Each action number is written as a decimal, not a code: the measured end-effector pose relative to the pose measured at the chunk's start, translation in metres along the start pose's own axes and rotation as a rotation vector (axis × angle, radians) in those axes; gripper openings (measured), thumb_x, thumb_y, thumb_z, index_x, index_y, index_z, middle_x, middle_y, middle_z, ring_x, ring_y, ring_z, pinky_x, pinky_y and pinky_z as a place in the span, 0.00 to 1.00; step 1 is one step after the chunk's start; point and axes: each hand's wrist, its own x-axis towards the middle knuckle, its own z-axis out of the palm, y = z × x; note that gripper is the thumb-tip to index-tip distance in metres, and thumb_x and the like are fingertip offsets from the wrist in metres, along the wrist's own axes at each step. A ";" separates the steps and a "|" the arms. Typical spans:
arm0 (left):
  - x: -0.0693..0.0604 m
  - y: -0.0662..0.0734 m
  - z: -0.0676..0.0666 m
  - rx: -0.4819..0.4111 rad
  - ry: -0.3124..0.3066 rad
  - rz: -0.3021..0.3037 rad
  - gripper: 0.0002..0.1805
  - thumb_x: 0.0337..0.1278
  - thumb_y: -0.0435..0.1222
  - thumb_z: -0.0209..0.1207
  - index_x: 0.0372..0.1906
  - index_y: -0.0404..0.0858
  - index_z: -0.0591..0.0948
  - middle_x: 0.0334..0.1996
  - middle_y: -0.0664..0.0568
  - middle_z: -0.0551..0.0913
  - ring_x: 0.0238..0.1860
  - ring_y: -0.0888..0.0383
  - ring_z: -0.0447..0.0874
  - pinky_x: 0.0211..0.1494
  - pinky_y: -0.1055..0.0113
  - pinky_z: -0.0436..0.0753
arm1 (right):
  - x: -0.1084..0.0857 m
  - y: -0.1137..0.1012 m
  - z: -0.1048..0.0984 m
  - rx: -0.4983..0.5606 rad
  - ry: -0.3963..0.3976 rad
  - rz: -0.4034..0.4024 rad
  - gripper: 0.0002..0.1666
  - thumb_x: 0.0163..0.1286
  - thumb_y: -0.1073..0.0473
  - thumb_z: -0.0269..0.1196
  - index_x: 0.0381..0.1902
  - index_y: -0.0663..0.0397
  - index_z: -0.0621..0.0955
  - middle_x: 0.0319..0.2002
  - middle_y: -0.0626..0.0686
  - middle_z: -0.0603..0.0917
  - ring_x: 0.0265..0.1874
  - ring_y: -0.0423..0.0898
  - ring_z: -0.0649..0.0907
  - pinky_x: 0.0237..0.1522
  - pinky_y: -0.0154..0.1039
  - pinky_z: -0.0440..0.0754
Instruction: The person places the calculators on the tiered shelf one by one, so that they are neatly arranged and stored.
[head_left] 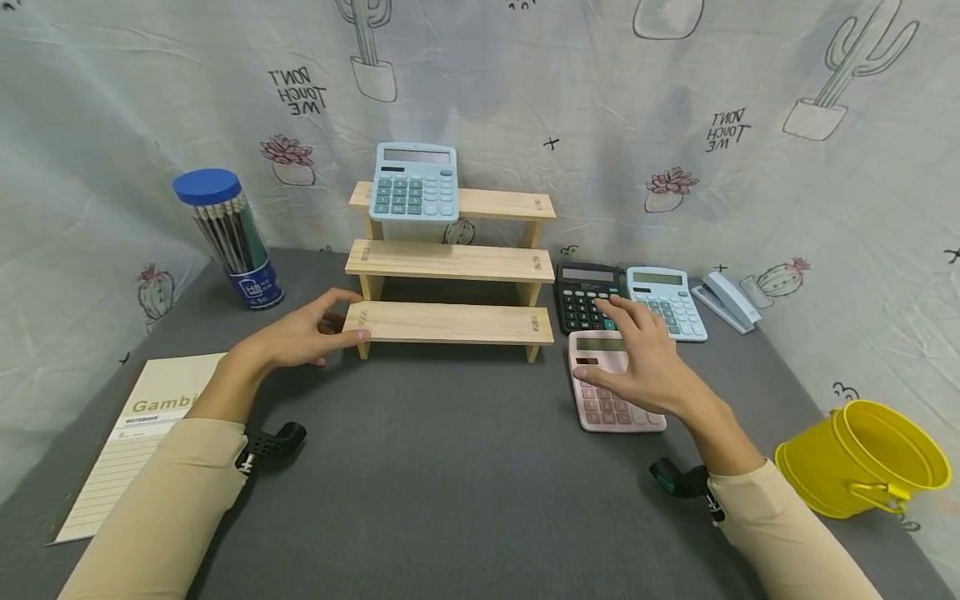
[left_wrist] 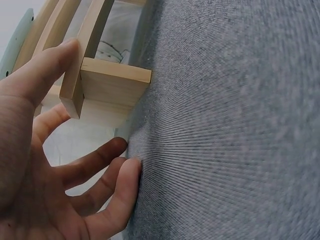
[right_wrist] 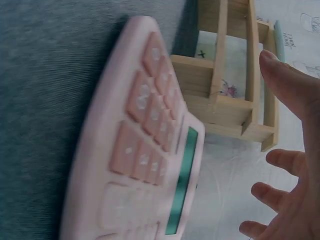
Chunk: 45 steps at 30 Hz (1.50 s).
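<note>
We seem to be at the reaching step of setting calculators on the wooden rack [head_left: 450,323]. Our left hand [head_left: 298,335] pinches the left end of its lowest tier, thumb on the board and forefinger behind it, the other fingers loosely bent. Our right hand [head_left: 648,360] has its fingers and thumb spread wide above the pink calculator [head_left: 600,406], with nothing in its grasp. That calculator lies on the desk [head_left: 450,483], right of the rack and in front of the black calculator [head_left: 579,307]; a light-blue calculator [head_left: 413,185] leans back on the top tier. The next move, we judge, calls for lowering the right hand, closing thumb and fingers on opposite edges of the pink body, and lifting it toward a tier while our left hand steadies the rack.
</note>
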 end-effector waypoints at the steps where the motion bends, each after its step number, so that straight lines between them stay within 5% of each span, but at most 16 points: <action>1: 0.000 0.000 0.000 0.000 -0.002 0.001 0.44 0.69 0.58 0.60 0.79 0.50 0.53 0.70 0.26 0.65 0.64 0.30 0.75 0.38 0.55 0.86 | -0.002 0.001 0.001 0.007 -0.008 0.010 0.59 0.62 0.39 0.74 0.81 0.50 0.57 0.79 0.64 0.53 0.74 0.74 0.53 0.63 0.79 0.55; 16: -0.001 0.003 0.001 -0.009 -0.003 -0.008 0.44 0.69 0.60 0.59 0.79 0.51 0.53 0.71 0.27 0.63 0.64 0.31 0.74 0.40 0.56 0.85 | -0.017 0.008 0.013 0.074 -0.068 0.072 0.68 0.62 0.35 0.72 0.84 0.45 0.43 0.79 0.67 0.50 0.74 0.74 0.52 0.66 0.78 0.57; 32: 0.001 -0.004 0.003 -0.001 0.012 0.020 0.43 0.69 0.60 0.59 0.78 0.52 0.53 0.70 0.28 0.64 0.63 0.31 0.75 0.38 0.57 0.84 | -0.017 0.006 0.027 0.026 -0.106 0.124 0.76 0.56 0.31 0.75 0.83 0.52 0.41 0.78 0.70 0.47 0.75 0.77 0.45 0.67 0.79 0.51; 38: 0.002 -0.004 0.002 -0.003 0.002 0.012 0.44 0.69 0.60 0.60 0.79 0.51 0.53 0.70 0.27 0.64 0.64 0.30 0.74 0.38 0.56 0.85 | -0.021 0.003 0.032 -0.008 -0.138 0.139 0.76 0.53 0.29 0.76 0.83 0.48 0.45 0.79 0.69 0.44 0.74 0.81 0.43 0.58 0.85 0.58; 45: 0.002 -0.004 0.002 -0.007 0.006 0.011 0.44 0.69 0.60 0.59 0.79 0.52 0.53 0.70 0.27 0.63 0.64 0.30 0.74 0.38 0.56 0.85 | -0.024 -0.002 0.029 -0.026 -0.180 0.156 0.73 0.54 0.28 0.75 0.83 0.48 0.48 0.80 0.69 0.40 0.74 0.83 0.40 0.62 0.85 0.50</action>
